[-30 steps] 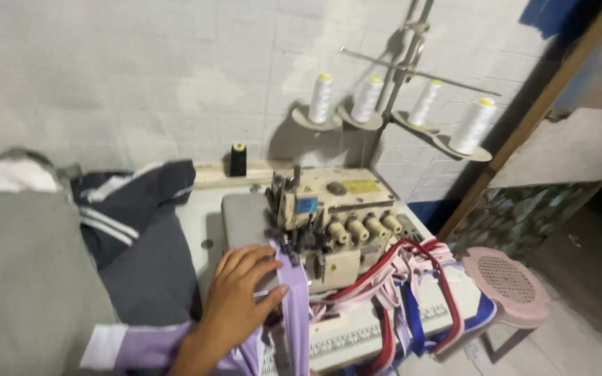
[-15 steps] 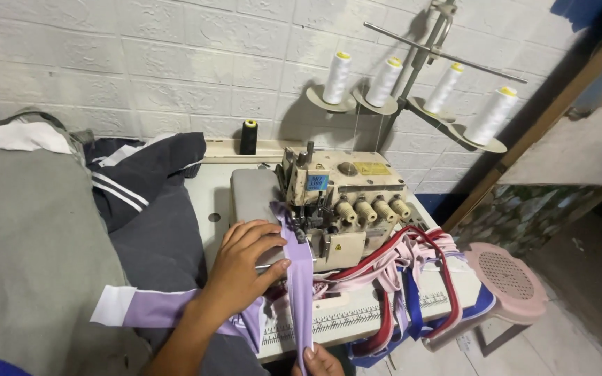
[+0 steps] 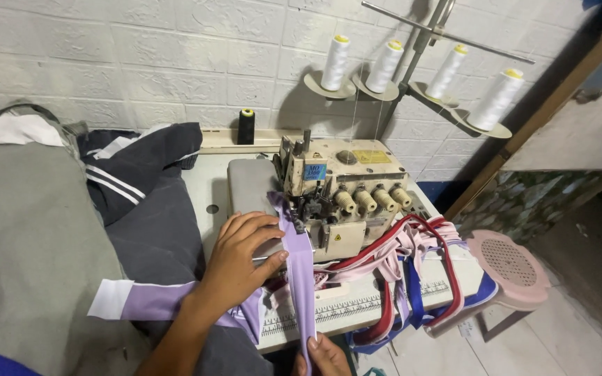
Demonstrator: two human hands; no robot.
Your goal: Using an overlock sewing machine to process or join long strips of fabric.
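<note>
My left hand [image 3: 240, 259] lies flat with spread fingers on a lilac fabric strip [image 3: 299, 271], pressing it on the bed of a cream overlock sewing machine [image 3: 343, 188]. The strip runs from the machine's needle area down over the table's front edge. At the bottom edge of the view my right hand [image 3: 325, 356] pinches the strip's lower end; only its fingers show. A lilac and white sleeve piece [image 3: 149, 301] trails left from under my left wrist.
Grey and dark striped garments [image 3: 64, 209] are heaped on the left of the table. Red, pink and blue strips [image 3: 412, 257] hang off the table's right side. Several white thread cones [image 3: 384, 66] stand on a rack behind. A pink stool [image 3: 510, 268] stands at right.
The view has dropped and moved closer. My left hand stays on the lilac strip near the presser foot, and my right hand has come more fully into view at the bottom, holding the strip's end.
</note>
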